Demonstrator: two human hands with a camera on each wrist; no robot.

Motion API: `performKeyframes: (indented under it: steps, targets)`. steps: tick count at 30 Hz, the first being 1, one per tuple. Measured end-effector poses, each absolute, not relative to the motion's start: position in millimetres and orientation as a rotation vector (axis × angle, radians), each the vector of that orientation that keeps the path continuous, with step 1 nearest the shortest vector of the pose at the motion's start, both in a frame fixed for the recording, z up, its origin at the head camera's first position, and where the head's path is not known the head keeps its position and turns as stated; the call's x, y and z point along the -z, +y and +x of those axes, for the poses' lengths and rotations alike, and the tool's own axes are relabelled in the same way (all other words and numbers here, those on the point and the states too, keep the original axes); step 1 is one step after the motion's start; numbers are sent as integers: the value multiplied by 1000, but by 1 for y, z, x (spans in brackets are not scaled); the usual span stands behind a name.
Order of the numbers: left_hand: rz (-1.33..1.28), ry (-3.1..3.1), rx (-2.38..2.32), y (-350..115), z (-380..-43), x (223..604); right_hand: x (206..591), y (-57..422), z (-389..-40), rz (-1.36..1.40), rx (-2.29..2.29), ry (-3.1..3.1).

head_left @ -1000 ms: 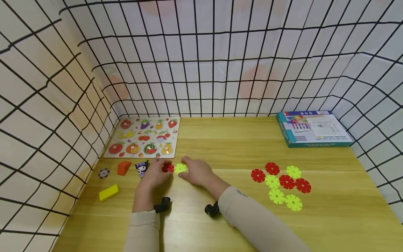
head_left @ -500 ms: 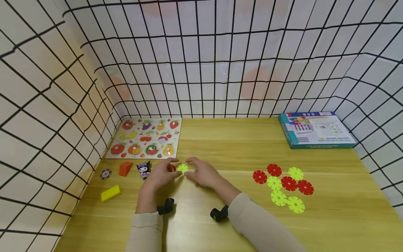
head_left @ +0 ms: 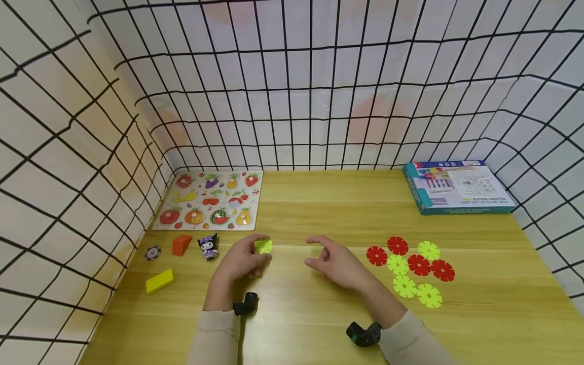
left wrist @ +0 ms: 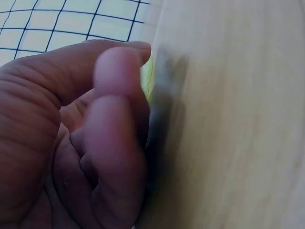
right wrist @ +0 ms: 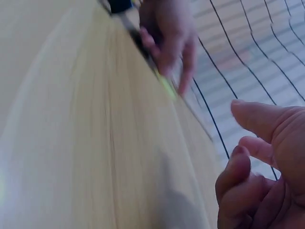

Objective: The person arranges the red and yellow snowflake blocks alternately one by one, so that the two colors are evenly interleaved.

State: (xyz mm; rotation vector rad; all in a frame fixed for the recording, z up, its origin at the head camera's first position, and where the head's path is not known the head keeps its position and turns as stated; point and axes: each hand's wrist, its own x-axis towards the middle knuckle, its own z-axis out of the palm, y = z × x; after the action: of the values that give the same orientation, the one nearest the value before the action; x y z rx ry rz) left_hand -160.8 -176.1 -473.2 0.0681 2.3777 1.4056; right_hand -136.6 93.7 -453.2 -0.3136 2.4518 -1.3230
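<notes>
Just below and left of the head view's centre, the yellow disc [head_left: 263, 246] turns its round face toward that camera. Your left hand [head_left: 242, 259] pinches it by the edge; your right hand [head_left: 343, 264] has thumb and forefinger apart. Upper left, the board [head_left: 253, 206] holds fruit pieces [head_left: 195, 216].

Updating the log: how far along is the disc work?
Looks done: one yellow disc is at the left hand, apart from the rest; no finished join is visible. In hand: the left hand appears to pinch it; the right hand is empty. Probably remaining: four red discs and four yellow discs lying beside the right hand.
</notes>
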Motion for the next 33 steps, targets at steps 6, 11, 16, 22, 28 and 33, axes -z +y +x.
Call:
performKeyframes:
  steps: [6,11,16,22,28,33]
  targets:
    - [41,2320,-1464,-177,-164,478,453,149,-132,-190,1149,2637]
    - [17,2326,-1447,-176,-165,478,455,190,-130,-119,1052,2700]
    - [15,2353,-1415,-176,-164,478,457,215,-131,-65,971,2711]
    - [-4,2374,-1398,-174,-164,477,461,223,-134,-47,836,2746]
    - [9,2376,-1410,-173,-162,477,464,222,-138,9,786,2727]
    - [6,2380,-1425,-174,-160,478,463,220,-141,-4,786,2727]
